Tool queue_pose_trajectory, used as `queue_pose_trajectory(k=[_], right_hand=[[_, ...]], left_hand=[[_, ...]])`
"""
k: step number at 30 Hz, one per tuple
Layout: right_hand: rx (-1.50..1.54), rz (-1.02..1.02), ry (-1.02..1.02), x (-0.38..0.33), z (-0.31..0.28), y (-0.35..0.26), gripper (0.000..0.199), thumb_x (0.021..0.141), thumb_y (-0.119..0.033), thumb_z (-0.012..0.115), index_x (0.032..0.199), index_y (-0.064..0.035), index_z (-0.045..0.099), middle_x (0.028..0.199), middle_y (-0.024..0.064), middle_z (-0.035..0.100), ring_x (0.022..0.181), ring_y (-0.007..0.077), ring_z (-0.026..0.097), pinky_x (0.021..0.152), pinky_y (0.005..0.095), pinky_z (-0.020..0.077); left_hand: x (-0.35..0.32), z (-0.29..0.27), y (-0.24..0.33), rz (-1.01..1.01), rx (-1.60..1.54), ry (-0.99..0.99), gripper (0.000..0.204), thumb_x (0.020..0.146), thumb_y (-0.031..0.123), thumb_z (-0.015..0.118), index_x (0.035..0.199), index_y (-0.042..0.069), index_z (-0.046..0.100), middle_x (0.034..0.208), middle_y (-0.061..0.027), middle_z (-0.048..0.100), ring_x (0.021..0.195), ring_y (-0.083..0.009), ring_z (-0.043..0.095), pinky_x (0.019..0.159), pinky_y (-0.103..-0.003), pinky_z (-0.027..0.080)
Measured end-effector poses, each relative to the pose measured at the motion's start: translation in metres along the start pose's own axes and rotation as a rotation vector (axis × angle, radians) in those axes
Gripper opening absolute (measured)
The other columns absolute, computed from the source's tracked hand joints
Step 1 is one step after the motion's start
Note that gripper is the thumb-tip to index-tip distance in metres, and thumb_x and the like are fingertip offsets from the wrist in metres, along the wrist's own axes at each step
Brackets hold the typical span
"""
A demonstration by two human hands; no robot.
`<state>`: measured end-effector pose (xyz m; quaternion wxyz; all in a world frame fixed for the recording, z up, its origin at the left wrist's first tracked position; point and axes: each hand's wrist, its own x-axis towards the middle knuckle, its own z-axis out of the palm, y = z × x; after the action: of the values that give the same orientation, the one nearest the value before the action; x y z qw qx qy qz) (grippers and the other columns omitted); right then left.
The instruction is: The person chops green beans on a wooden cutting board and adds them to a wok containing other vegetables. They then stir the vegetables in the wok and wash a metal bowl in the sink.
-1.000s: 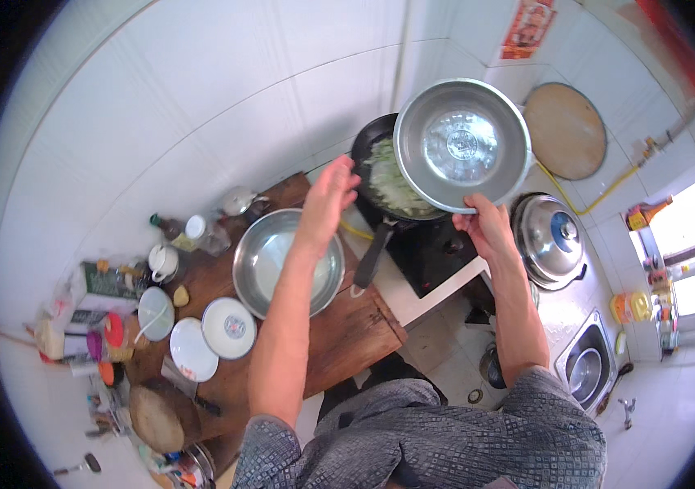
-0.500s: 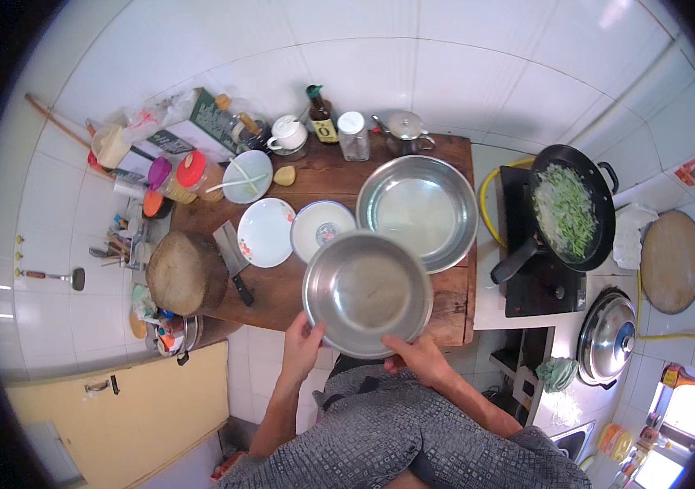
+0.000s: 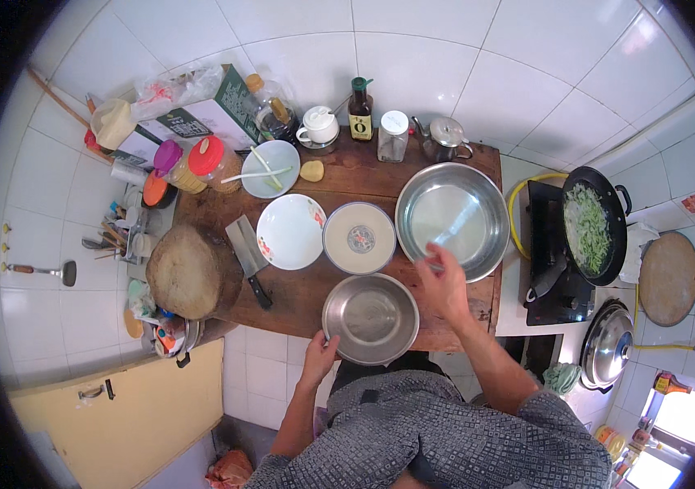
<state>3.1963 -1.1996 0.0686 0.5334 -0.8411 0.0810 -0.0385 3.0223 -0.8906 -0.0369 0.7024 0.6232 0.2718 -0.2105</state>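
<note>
Steel is what both hands deal with. At the left, the left hand (image 3: 317, 359) grips the near rim of the small steel bowl (image 3: 370, 318), which sits at the front edge of the wooden bench (image 3: 298, 297). Best to hold that rim firmly so the bowl does not tip off the edge. To its right, the right hand (image 3: 445, 285) hovers open, holding nothing, over the near rim of the large steel basin (image 3: 452, 218); the plates (image 3: 324, 234) lie just behind the bowl.
</note>
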Motion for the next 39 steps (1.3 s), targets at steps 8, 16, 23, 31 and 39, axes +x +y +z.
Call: queue_pose_trajectory(k=[8, 16, 23, 31, 39], right_hand=[[-0.21, -0.257, 0.221, 0.226, 0.065, -0.038, 0.081, 0.083, -0.031, 0.086, 0.147, 0.0043, 0.053, 0.131, 0.0243, 0.067, 0.117, 0.0378, 0.066, 0.103, 0.0457, 0.0532], [-0.458, -0.198, -0.077, 0.323, 0.096, -0.045, 0.087, 0.073, -0.038, 0.092, 0.141, 0.0049, 0.057, 0.136, 0.0286, 0.066, 0.127, 0.044, 0.062, 0.109, 0.0497, 0.0495], [-0.387, -0.291, -0.101, 0.256, 0.104, -0.054, 0.074, 0.074, -0.035, 0.091, 0.132, 0.0015, 0.064, 0.121, 0.0243, 0.072, 0.115, 0.0421, 0.068, 0.1, 0.0482, 0.0552], [-0.309, -0.54, -0.178, 0.221, 0.121, -0.043, 0.092, 0.075, -0.024, 0.091, 0.153, -0.0031, 0.047, 0.141, 0.0206, 0.063, 0.129, 0.042, 0.059, 0.11, 0.0478, 0.0506], [-0.267, -0.332, -0.243, 0.215, 0.114, -0.038, 0.106, 0.076, -0.023, 0.093, 0.162, -0.0031, 0.034, 0.144, 0.0184, 0.063, 0.133, 0.0397, 0.057, 0.112, 0.0473, 0.0496]], left_hand=[[0.014, -0.021, 0.036, 0.197, 0.317, 0.098, 0.057, 0.1, 0.018, 0.077, 0.146, -0.006, 0.054, 0.128, -0.0178, 0.071, 0.104, -0.0212, 0.072, 0.091, -0.033, 0.06], [0.042, -0.005, 0.154, 0.397, 0.129, 0.072, 0.049, 0.1, 0.008, 0.075, 0.144, -0.002, 0.056, 0.133, -0.0185, 0.07, 0.112, -0.0203, 0.07, 0.097, -0.034, 0.058], [0.11, 0.044, 0.247, 0.565, 0.216, -0.061, 0.055, 0.095, 0.014, 0.08, 0.143, 0.0, 0.058, 0.133, -0.0163, 0.07, 0.112, -0.0229, 0.071, 0.098, -0.035, 0.057], [0.242, 0.114, 0.321, 1.051, 0.65, 0.145, 0.074, 0.084, 0.02, 0.086, 0.147, 0.0, 0.053, 0.132, -0.0206, 0.068, 0.128, -0.0358, 0.063, 0.102, -0.044, 0.056], [0.25, 0.115, 0.338, 0.81, 0.662, 0.043, 0.067, 0.082, 0.019, 0.081, 0.14, 0.001, 0.053, 0.134, -0.0276, 0.061, 0.119, -0.0438, 0.063, 0.102, -0.05, 0.051]])
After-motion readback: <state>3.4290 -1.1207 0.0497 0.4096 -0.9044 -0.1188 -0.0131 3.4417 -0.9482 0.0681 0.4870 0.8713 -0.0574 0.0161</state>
